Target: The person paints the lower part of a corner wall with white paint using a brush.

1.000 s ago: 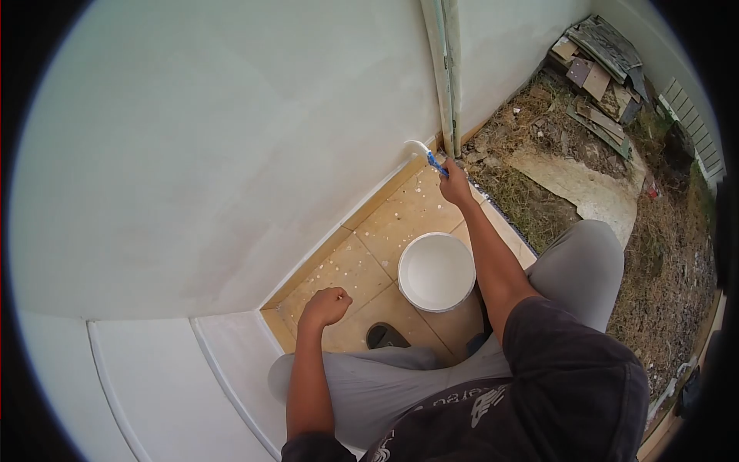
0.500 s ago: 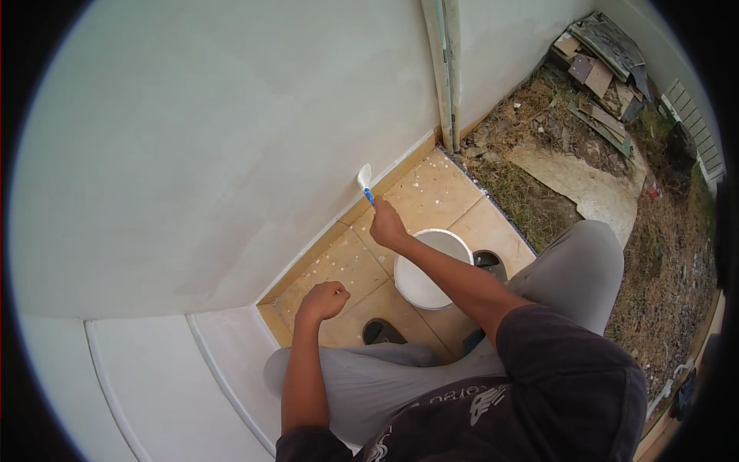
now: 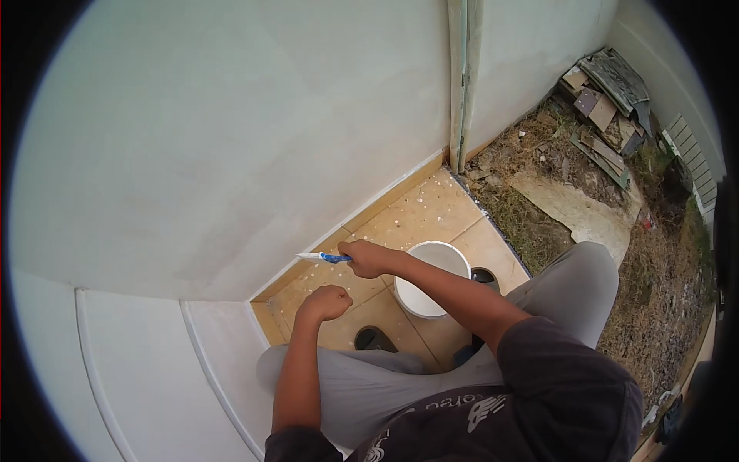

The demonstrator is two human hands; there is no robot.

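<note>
My right hand is closed round the blue handle of a paintbrush. White paint covers its bristles, which point left, close to the foot of the white wall. My left hand is curled into a fist over the tiles, a little below the brush, and nothing shows in it. Under my right forearm stands a round white bucket, partly hidden by the arm.
Tan skirting runs along the wall's foot above tiles specked with white paint. Dark sandals are on my feet. To the right lie dry ground and a pile of boards. Pipes climb the wall.
My right hand has moved left and down along the wall's foot with the paintbrush, whose bristles have swung from pointing up to pointing left. My left hand stays fisted. The view has shifted slightly.
</note>
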